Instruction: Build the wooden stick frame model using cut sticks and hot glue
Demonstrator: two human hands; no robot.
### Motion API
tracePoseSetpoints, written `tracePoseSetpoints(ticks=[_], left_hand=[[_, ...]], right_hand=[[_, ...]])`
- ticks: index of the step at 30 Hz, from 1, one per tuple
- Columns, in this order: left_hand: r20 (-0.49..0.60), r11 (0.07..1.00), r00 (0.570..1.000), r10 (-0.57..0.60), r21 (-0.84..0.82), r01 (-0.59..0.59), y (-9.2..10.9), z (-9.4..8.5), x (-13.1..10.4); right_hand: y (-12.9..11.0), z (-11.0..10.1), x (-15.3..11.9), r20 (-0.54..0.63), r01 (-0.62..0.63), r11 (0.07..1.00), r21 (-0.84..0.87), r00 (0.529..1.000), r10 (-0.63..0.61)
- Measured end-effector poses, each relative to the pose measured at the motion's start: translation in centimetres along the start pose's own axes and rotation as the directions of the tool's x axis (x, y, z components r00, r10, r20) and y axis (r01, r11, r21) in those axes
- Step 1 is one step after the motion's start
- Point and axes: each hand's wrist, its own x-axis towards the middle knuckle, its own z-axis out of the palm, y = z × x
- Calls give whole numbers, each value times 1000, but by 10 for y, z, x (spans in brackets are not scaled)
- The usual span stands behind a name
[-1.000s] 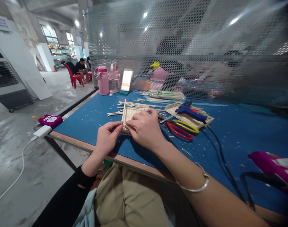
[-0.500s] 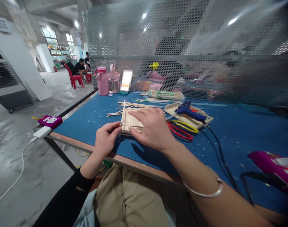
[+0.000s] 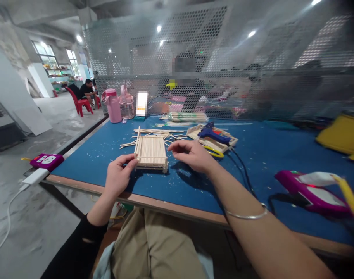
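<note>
A small platform of pale wooden sticks [image 3: 152, 149] lies on the blue table top, with raised sticks along its left and front edges. My left hand [image 3: 118, 174] pinches its front left corner between thumb and fingers. Just off its right side hovers my right hand [image 3: 191, 155], fingers loosely bent and apart, with nothing visible in them. Loose sticks [image 3: 128, 144] lie behind the platform. Past my right hand, a blue glue gun [image 3: 213, 133] rests on a wooden stick tray [image 3: 194, 131]. A yellow scissor handle [image 3: 214, 152] shows there, partly hidden by my hand.
A bagged bundle of sticks [image 3: 188, 116] lies at the back, before a perforated metal screen [image 3: 121, 58]. A pink flask [image 3: 113, 106] stands back left. Purple power strips [image 3: 47, 161] sit at the left corner and the right side. A black cord [image 3: 243, 170] crosses the table.
My right hand has lifted off the stick platform and moved to its right, uncovering its top. My left hand still grips the corner. The view has turned rightward.
</note>
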Motion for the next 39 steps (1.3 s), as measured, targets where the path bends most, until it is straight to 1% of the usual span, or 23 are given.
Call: tracePoseSetpoints(ticks=[2,4,6,11,15,18,21,24,27,30,32,33,35,36,38,39], left_hand=[[1,1000,1000,-20,-13,20,-2,0,0],[3,999,1000,-31,-19,31,-2,0,0],[13,1000,1000,-25,-15,25,-2,-1,-1],[31,1000,1000,-7,-21,8,0,-3,-2],[30,996,998,-54,-75,56,-3,-1,2],[59,982,993,-102,-151,110,-6,1,5],[67,973,990,-121,-190,132,-6,2,6],[60,973,990,-125,-189,134,-4,3,7],[69,978,991,-117,-168,127,-2,2,7],[84,975,988,-132,-171,145,-3,2,7],[110,971,985,-135,-184,154,-5,1,6],[121,971,984,-130,-187,151,-6,0,6],[123,973,985,-119,-184,141,-8,-1,5],[115,974,986,-118,-179,137,-9,-1,5],[100,975,988,-117,-175,133,-9,-1,3],[99,976,988,-117,-174,133,-8,-2,3]], right_hand=[[0,3,0,2,-2,997,76,1000,2],[2,6,1,-19,-8,996,91,1000,10],[5,9,3,-24,-15,997,71,1000,16],[10,16,3,28,-33,999,5,999,33],[9,19,3,47,-49,998,-27,998,51],[9,20,3,71,-50,998,-35,996,52],[10,20,4,83,-53,998,-46,995,57],[10,21,4,83,-62,996,-59,994,67],[10,21,3,78,-59,996,-63,995,64],[12,23,2,61,-50,998,-48,997,53],[14,22,2,13,-27,999,-36,1000,28],[15,19,4,-36,-12,999,-33,999,11],[16,7,8,-180,0,998,-62,984,-11],[17,-3,12,-265,-16,995,-99,964,-11],[21,-28,21,-408,-124,961,-248,913,12],[24,-42,25,-448,-219,910,-352,893,42]])
